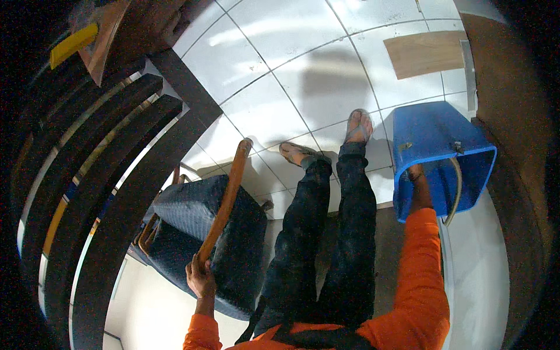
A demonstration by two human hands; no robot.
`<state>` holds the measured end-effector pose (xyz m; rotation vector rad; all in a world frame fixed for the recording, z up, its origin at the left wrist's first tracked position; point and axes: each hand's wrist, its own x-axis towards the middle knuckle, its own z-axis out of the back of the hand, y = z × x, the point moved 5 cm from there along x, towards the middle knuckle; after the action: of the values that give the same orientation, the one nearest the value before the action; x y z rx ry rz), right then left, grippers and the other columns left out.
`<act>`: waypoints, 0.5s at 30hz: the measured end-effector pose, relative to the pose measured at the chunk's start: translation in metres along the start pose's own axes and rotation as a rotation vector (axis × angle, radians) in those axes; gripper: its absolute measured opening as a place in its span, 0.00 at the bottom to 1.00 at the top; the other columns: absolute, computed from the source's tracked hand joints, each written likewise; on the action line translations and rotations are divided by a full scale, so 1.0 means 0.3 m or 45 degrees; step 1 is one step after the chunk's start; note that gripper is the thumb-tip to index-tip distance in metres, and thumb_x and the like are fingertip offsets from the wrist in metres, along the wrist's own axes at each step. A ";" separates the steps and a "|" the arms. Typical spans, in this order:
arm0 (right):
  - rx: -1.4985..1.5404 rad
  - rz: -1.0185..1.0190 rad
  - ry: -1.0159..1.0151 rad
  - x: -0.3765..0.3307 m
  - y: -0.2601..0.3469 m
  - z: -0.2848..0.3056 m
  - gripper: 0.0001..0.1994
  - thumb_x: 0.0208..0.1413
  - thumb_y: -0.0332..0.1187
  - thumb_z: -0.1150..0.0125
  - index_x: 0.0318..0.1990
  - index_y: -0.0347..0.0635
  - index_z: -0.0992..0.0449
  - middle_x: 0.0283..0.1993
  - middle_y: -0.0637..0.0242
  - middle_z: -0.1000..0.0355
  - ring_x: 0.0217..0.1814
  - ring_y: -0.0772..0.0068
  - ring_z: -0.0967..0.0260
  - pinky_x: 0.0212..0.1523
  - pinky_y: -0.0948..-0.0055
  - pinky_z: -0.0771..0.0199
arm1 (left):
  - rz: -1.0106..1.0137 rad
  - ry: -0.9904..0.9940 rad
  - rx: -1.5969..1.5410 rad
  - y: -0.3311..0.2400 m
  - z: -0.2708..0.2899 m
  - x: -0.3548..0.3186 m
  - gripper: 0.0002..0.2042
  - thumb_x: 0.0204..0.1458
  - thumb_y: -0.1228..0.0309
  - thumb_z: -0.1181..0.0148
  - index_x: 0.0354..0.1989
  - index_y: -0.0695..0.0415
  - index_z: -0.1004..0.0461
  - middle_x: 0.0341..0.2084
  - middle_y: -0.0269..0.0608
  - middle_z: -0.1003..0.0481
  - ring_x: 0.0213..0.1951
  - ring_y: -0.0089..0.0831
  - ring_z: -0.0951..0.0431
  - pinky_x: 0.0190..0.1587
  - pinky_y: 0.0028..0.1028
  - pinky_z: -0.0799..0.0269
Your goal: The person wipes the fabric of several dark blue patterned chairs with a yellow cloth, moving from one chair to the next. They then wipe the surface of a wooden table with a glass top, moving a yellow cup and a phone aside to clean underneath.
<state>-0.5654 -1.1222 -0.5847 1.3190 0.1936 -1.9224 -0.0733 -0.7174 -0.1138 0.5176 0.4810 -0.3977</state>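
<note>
Two hands reach well apart: the left hand [200, 275] is curled around the near end of a chair's wooden armrest [224, 207]; the right hand [416, 171] is at the mouth of a blue bin [434, 128], its grip unclear. The right forearm [419, 251] stretches forward, orange-sleeved.

left hand [200, 277] curled | right arm [422, 251] extended forward | right hand [415, 171] shadowed, grip unclear
</note>
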 end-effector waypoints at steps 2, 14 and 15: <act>0.095 -0.031 0.000 0.012 -0.011 -0.032 0.19 0.52 0.45 0.39 0.44 0.43 0.34 0.37 0.58 0.33 0.35 0.60 0.35 0.36 0.62 0.34 | -0.062 -0.039 0.018 0.005 0.000 0.001 0.22 0.49 0.65 0.36 0.53 0.58 0.30 0.38 0.51 0.27 0.37 0.49 0.25 0.40 0.42 0.27; 0.384 -0.115 -0.043 -0.050 0.004 -0.091 0.14 0.53 0.44 0.38 0.38 0.44 0.30 0.30 0.62 0.31 0.27 0.64 0.34 0.28 0.64 0.32 | -0.002 -0.086 -0.018 0.007 0.002 0.012 0.21 0.48 0.63 0.35 0.51 0.56 0.28 0.38 0.48 0.27 0.38 0.48 0.24 0.39 0.41 0.27; 0.415 -0.133 -0.052 -0.078 0.005 -0.090 0.14 0.53 0.44 0.38 0.37 0.44 0.29 0.30 0.62 0.31 0.26 0.65 0.34 0.28 0.64 0.32 | 0.007 -0.092 -0.020 0.008 0.010 0.011 0.21 0.48 0.63 0.35 0.51 0.56 0.28 0.38 0.48 0.27 0.38 0.47 0.24 0.39 0.41 0.27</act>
<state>-0.5413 -1.0971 -0.5767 1.5025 -0.0772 -2.1326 -0.0684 -0.7180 -0.1123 0.4878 0.4126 -0.4056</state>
